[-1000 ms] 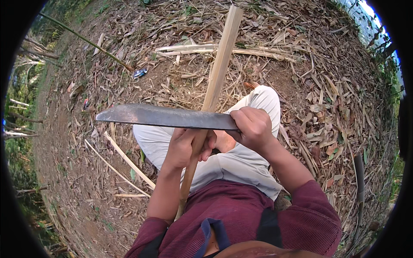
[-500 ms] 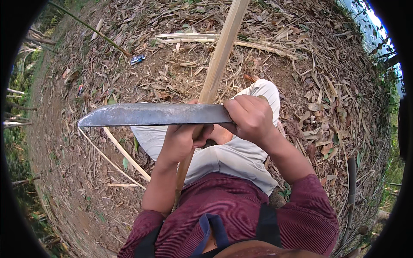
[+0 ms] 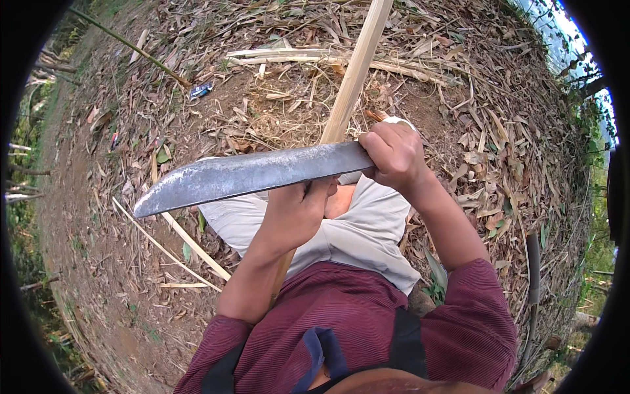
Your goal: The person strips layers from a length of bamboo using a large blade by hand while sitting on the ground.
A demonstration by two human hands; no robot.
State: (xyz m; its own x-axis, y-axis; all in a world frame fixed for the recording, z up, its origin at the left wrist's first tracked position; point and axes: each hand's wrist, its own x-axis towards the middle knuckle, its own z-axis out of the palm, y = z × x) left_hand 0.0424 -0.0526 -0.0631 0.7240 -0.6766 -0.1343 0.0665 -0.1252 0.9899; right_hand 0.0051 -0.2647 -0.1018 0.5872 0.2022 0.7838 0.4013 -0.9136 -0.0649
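My right hand [image 3: 394, 156] is closed around the handle end of a machete [image 3: 256, 172]. Its wide grey blade stretches leftward across the front of me, tip lowest. Behind the blade runs a long pale strip of split bamboo [image 3: 354, 82], slanting from beside my waist up past the top edge. My left hand [image 3: 298, 213] grips that strip just below the blade, its fingers partly hidden by the machete. Where blade and bamboo cross, I cannot tell whether they touch.
Dry leaves and shavings [image 3: 262, 125] cover the ground. Split strips [image 3: 282, 58] lie ahead, and thin strips [image 3: 193, 246] lie at my left. A green stem [image 3: 131, 46] and a small blue wrapper [image 3: 200, 91] are at the upper left. A dark pole [image 3: 533, 269] lies to my right.
The machete has tilted, its tip dropping and its handle end rising with my right hand. My left hand has moved slightly right, and the bamboo's upper end has swung a little right.
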